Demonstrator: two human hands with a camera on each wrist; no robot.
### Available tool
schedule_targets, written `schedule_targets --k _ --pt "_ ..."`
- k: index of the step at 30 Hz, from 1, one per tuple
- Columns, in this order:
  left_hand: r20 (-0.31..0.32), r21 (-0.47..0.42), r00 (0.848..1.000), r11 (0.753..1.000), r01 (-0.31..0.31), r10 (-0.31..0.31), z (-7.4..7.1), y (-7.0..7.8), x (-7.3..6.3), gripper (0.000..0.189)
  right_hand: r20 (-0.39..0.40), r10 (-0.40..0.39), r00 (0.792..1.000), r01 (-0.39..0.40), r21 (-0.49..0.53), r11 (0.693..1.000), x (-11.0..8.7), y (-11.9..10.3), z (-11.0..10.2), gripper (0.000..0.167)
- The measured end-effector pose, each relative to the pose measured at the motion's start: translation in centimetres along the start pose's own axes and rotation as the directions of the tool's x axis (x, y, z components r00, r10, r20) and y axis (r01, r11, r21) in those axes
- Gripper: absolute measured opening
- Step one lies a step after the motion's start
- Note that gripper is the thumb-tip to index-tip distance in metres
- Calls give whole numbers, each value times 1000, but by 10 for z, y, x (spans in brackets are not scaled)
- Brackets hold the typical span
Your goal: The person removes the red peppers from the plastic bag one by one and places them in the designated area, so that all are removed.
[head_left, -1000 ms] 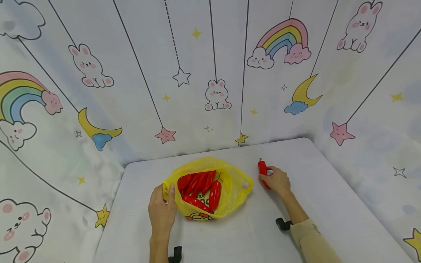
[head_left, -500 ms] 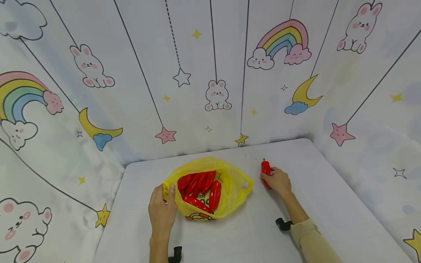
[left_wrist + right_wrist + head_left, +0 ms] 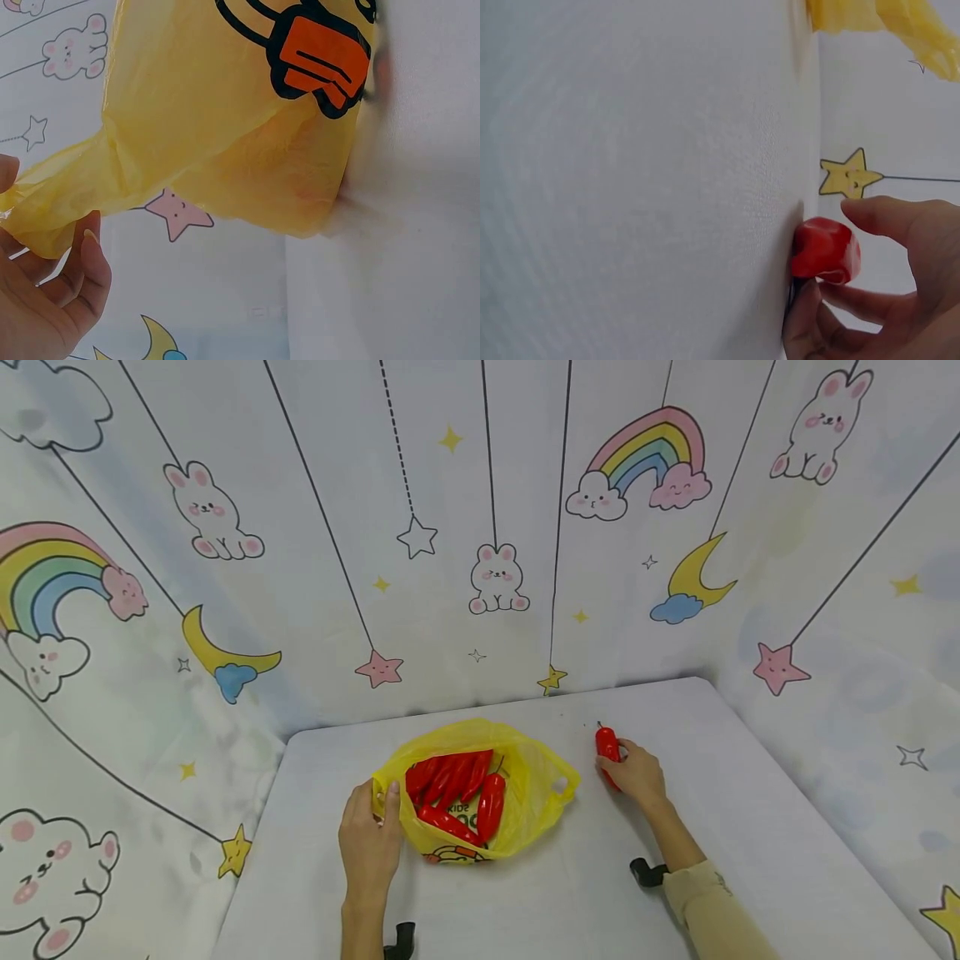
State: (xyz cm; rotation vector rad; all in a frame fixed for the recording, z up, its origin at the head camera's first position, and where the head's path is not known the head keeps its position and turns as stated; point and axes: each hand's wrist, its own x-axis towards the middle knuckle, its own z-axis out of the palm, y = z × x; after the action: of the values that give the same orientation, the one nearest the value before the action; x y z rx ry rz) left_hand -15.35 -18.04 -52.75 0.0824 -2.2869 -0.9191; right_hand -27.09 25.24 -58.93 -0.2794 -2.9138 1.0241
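Note:
A yellow plastic bag (image 3: 536, 793) lies with its mouth spread, and several glossy red chili peppers (image 3: 491, 806) show inside it. My left hand (image 3: 370, 839) grips the bag's left handle; the left wrist view shows the thumb and curled fingers around the gathered plastic (image 3: 56, 202). To the right of the bag, my right hand (image 3: 636, 772) has its thumb and fingers around one more red chili pepper (image 3: 606, 743), whose stem points away from me. In the right wrist view this chili pepper (image 3: 826, 251) lies close on the table between thumb and fingers.
The white table (image 3: 540, 902) reaches back to a fabric wall (image 3: 322, 568) printed with rabbits, stars and rainbows. A black wrist-camera mount (image 3: 647, 872) juts from the right wrist, another mount (image 3: 401, 941) from the left.
The chili pepper at my right hand has shifted slightly to the right and turned a little, with the fingers following it. My left hand and the bag stay in place.

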Motion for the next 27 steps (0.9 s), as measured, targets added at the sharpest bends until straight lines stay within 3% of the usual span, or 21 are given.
schedule_targets --k 11,27 --pt "2 2 1000 1000 -4 4 0 -1 0 37 11 25 1000 -25 33 999 -1 -2 -7 74" --pt "2 12 1000 1000 -5 5 0 1 0 37 -134 -70 988 90 147 985 -22 -34 -39 61"
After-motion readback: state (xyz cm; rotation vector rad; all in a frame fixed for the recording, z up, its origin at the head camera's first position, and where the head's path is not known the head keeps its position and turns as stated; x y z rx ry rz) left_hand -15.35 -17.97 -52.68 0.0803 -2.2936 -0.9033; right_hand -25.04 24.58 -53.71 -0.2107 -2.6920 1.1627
